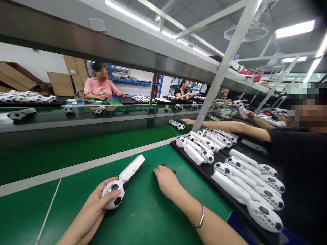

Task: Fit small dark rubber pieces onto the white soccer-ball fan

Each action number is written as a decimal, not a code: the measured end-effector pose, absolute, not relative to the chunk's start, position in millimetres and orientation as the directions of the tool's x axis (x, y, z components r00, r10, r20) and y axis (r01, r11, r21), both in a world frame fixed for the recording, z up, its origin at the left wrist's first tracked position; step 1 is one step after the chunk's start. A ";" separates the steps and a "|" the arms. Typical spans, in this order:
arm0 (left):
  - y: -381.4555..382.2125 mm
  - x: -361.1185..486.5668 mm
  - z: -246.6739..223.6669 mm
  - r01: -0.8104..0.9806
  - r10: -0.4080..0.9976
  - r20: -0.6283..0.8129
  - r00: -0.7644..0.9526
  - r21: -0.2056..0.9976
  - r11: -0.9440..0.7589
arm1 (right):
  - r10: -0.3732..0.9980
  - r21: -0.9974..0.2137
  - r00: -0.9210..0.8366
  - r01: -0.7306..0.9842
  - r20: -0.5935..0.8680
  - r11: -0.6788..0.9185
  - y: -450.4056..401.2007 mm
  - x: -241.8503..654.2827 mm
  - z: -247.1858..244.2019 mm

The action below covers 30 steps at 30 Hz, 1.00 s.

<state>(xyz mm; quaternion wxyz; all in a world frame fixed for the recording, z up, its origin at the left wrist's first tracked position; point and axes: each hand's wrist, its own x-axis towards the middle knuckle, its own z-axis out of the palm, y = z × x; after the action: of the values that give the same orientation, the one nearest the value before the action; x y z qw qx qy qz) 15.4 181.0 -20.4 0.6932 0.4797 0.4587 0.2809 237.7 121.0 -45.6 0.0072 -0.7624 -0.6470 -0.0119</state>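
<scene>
Your left hand (98,204) is wrapped around the football-patterned head of a white handheld fan (122,180), thumb across the ball; the fan's white handle points away from you toward one o'clock, resting over the green mat (143,211). Your right hand (166,180), a bracelet (200,216) on its wrist, lies palm down on the mat at three o'clock from the fan, close beside it but not touching. Its fingertips reach small dark parts (168,168) at twelve o'clock of that hand; you cannot tell whether they pinch any. A black tray (201,170) of matching fans sits at two o'clock, just beyond your right hand.
</scene>
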 end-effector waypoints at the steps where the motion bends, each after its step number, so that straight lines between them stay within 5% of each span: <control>1: 180.8 15.4 -20.3 0.045 0.829 -0.365 0.425 0.923 0.383 | 0.986 0.000 0.165 0.986 0.026 -0.165 121.0 237.7 -44.9; 11: 179.2 17.1 -17.1 0.022 0.834 -0.365 0.413 0.920 0.392 | 0.991 -0.111 0.129 0.986 0.047 -0.123 120.8 240.2 -45.2; 18: 178.9 17.4 -18.5 0.014 0.848 -0.343 0.404 0.929 0.370 | 0.987 -0.303 0.077 0.953 0.139 -0.032 118.2 237.1 -46.5; 30: 185.6 13.7 -24.0 -0.008 0.832 -0.322 0.452 0.931 0.365 | 0.980 -0.347 0.020 0.936 0.200 0.052 121.1 240.0 -53.4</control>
<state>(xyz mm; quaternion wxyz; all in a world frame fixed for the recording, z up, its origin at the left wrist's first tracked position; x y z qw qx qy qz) 13.7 185.6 -24.0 0.7049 0.4785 0.4305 0.2978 240.0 121.1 -53.4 0.1974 -0.6863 -0.6979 0.0548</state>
